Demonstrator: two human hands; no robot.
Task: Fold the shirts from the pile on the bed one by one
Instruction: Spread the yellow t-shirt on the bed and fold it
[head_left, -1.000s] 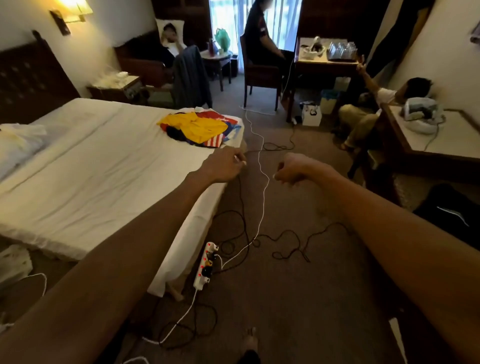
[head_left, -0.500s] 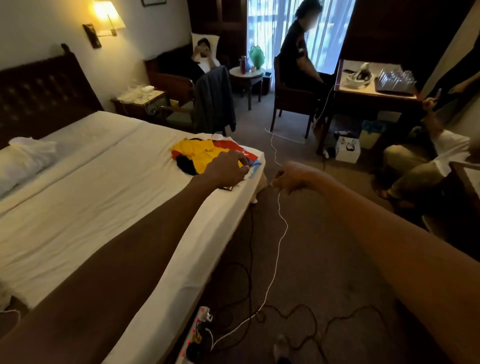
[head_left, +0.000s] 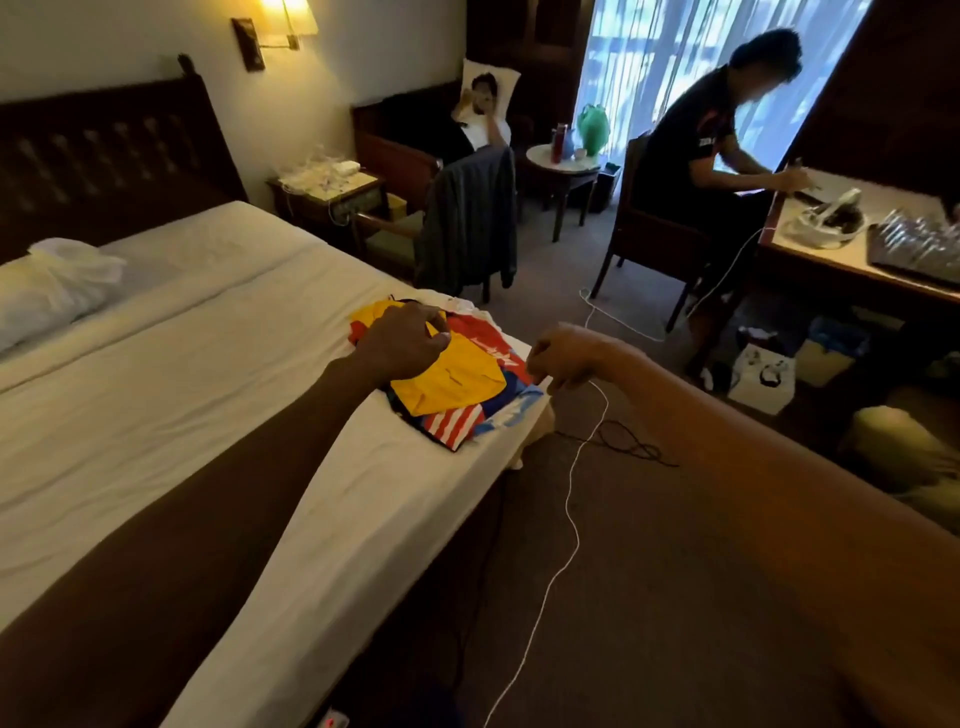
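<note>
A pile of shirts (head_left: 470, 415) lies on the far right corner of the white bed (head_left: 171, 415). A yellow shirt (head_left: 452, 379) is on top, with red, blue and striped fabric under it. My left hand (head_left: 402, 343) reaches over the yellow shirt with loosely bent fingers pointing down at it; I cannot tell whether it touches the cloth. At the pile's right edge, past the bed corner, my right hand (head_left: 563, 358) hovers with loosely curled fingers and holds nothing.
A white cable (head_left: 569, 514) and black cables (head_left: 623, 441) run across the carpet beside the bed. A chair draped with a dark jacket (head_left: 467, 228) stands behind the pile. A person sits at a desk (head_left: 831, 254) on the right. A pillow (head_left: 47, 291) lies at the bed's head.
I have moved closer to the pile. My left hand went from the bed edge to above the yellow shirt, and my right hand came up to the pile's right edge.
</note>
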